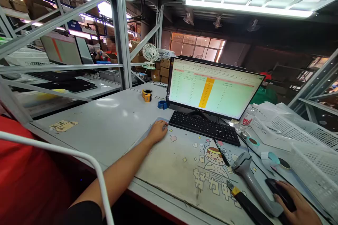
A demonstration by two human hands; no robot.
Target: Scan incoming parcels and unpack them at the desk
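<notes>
My left hand [158, 130] rests palm down on the printed desk mat [169, 168], fingers loosely bent, fingertips by the left end of the black keyboard [203, 126]. It holds nothing. At the lower right, my right hand [298, 204] is wrapped over a black computer mouse [281, 193]. Just left of the mouse lies a grey barcode scanner [255, 182]. Beside that are a black-and-yellow cutter [245, 200] and a black pen [222, 153]. Behind the keyboard stands a monitor [213, 89] showing a spreadsheet with an orange column.
White plastic baskets [314, 161] and tape rolls [269, 159] crowd the right side. A yellow tape holder [146, 95] and a blue one [162, 104] sit left of the monitor. A white tube [79, 154] crosses the lower left. Metal shelf posts [123, 35] frame the desk; another person [109, 51] is beyond.
</notes>
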